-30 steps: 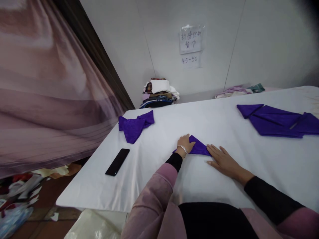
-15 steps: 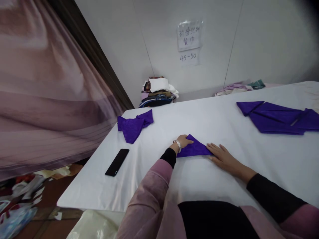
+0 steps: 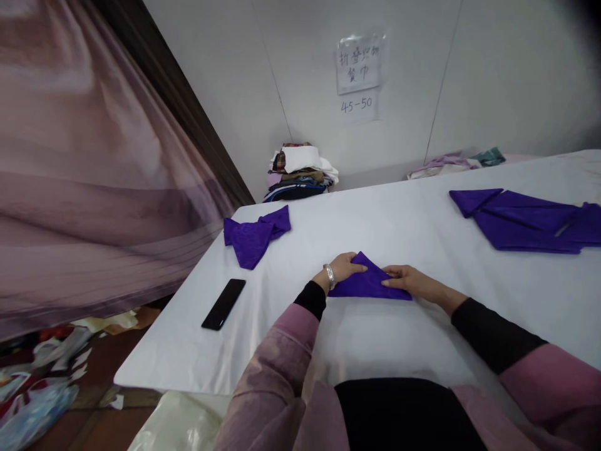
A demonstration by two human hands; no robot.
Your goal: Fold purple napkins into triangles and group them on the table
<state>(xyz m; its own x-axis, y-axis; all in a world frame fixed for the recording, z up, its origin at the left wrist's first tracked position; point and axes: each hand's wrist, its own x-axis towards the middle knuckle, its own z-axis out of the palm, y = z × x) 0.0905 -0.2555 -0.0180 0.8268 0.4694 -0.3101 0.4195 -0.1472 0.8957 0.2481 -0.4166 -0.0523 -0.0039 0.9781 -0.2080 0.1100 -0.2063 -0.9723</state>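
Note:
A purple napkin (image 3: 364, 287), folded into a low triangle with its point away from me, lies on the white-covered table (image 3: 300, 351). My left hand (image 3: 346, 267) is closed on its left slope, thumb on top, and a silver bracelet circles that wrist. At the right slope, my right hand (image 3: 409, 281) pinches the cloth, its thumb above the fabric and some fingers hidden. Another purple napkin (image 3: 253, 241), folded with a pointed flap, rests at the far left of the table.
A black phone (image 3: 224, 304) lies left of my arms. Folded purple cloths (image 3: 526, 219) are at the right. Behind the table stands a stack of folded fabrics (image 3: 300, 175). A pink curtain (image 3: 94, 188) hangs at the left, and paper signs (image 3: 359, 69) are on the wall.
My right hand has gone from lying flat beside the napkin's right corner to gripping its right slope. The left hand stays on the cloth. The view has shifted slightly.

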